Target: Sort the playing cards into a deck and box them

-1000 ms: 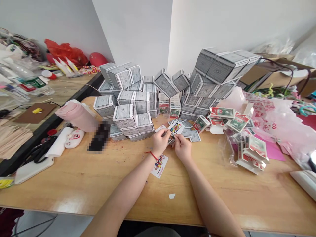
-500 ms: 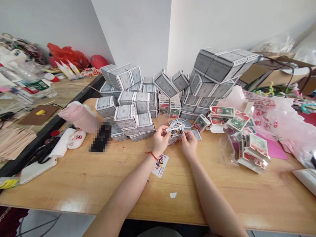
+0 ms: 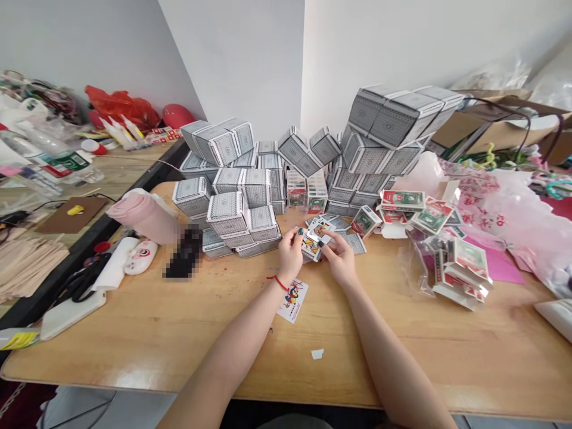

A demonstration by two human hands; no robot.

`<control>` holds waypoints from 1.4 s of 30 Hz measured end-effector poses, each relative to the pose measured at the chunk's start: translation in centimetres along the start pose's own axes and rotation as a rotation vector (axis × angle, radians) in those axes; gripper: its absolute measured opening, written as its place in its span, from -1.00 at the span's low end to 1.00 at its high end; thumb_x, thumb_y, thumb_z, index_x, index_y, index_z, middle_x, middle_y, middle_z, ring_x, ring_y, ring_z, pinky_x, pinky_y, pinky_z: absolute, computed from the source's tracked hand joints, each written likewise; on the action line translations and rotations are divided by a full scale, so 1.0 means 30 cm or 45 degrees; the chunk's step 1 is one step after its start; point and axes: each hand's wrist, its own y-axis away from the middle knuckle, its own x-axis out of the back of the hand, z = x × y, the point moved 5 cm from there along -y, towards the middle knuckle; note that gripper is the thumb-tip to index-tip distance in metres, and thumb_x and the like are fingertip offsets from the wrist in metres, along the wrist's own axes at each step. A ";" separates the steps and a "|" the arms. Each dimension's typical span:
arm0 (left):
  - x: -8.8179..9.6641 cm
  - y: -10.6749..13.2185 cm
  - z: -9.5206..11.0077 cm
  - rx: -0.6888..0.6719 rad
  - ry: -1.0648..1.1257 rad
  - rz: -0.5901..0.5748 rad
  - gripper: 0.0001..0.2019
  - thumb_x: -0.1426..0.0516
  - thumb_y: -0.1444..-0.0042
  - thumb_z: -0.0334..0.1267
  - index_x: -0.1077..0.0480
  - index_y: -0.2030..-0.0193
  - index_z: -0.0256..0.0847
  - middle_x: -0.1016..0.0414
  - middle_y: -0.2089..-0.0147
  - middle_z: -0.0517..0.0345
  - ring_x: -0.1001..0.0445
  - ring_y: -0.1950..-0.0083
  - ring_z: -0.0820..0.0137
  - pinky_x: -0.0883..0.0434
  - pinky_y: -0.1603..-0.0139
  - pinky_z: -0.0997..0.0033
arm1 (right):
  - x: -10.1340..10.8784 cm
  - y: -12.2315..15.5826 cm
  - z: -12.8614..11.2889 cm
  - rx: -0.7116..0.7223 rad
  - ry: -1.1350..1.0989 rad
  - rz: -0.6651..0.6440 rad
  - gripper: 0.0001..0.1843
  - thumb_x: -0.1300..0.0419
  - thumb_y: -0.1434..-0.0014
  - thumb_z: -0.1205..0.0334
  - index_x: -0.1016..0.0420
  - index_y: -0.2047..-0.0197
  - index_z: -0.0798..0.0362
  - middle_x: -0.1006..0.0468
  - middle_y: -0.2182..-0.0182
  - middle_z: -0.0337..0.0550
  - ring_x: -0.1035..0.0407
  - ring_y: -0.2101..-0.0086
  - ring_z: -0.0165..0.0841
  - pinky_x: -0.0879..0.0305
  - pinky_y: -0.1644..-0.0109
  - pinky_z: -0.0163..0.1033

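My left hand (image 3: 291, 250) is closed on the left side of a playing card (image 3: 311, 245), thumb on top. My right hand (image 3: 338, 255) pinches the card's right side, its thumb pressed on the face. A court figure shows between the thumbs, and part of the card looks folded over. Behind it more loose playing cards (image 3: 322, 224) lie on the table, some face up and some patterned back up. Under my left wrist a joker card (image 3: 295, 302) rests face up. Just beyond my hands stand stacked grey-patterned boxes made from cards (image 3: 227, 213).
Card packs (image 3: 431, 213) and opened cartons (image 3: 465, 274) lie at right beside a plastic bag (image 3: 482, 196). On the left are a pink roll (image 3: 138, 214), a blurred black object (image 3: 185, 253), scissors (image 3: 89, 280) and a white power bank-like block (image 3: 71, 316). A paper scrap (image 3: 317, 354) sits near the front edge.
The card between my hands has tilted, showing more of its face. My right thumb has moved lower and left across it. The view has shifted slightly.
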 end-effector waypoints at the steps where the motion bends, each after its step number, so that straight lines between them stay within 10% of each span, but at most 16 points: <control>1: 0.003 -0.002 0.003 -0.012 -0.030 0.003 -0.76 -0.05 -0.08 -0.13 -0.41 0.30 -0.27 -0.48 0.32 0.10 -0.40 0.30 0.44 -0.33 0.27 0.49 | -0.010 0.003 0.000 -0.024 0.017 -0.049 -0.65 -0.21 0.05 0.10 -0.37 0.18 0.07 -0.30 0.72 -0.40 -0.23 0.67 -0.47 -0.18 0.57 -0.35; 9: -0.003 -0.011 -0.001 -0.075 -0.134 -0.122 -0.75 -0.09 -0.05 -0.13 -0.47 0.26 -0.24 -0.52 0.24 0.05 -0.45 0.21 0.37 -0.34 0.17 0.43 | -0.032 0.002 0.015 -0.088 0.078 -0.129 -0.69 -0.17 0.00 -0.01 -0.32 0.33 0.06 -0.16 0.81 -0.46 0.02 0.80 -0.56 0.11 0.75 -0.43; 42: -0.043 0.020 0.006 0.021 0.077 -0.237 -0.90 0.03 -0.03 -0.36 -0.21 0.27 -0.20 -0.22 0.53 0.30 -0.19 0.57 0.56 -0.18 0.57 0.60 | -0.062 0.015 0.036 -0.237 -0.301 -0.194 -0.71 -0.05 -0.06 0.10 -0.11 0.15 -0.07 -0.36 0.71 -0.45 -0.25 0.78 -0.42 -0.11 0.82 -0.40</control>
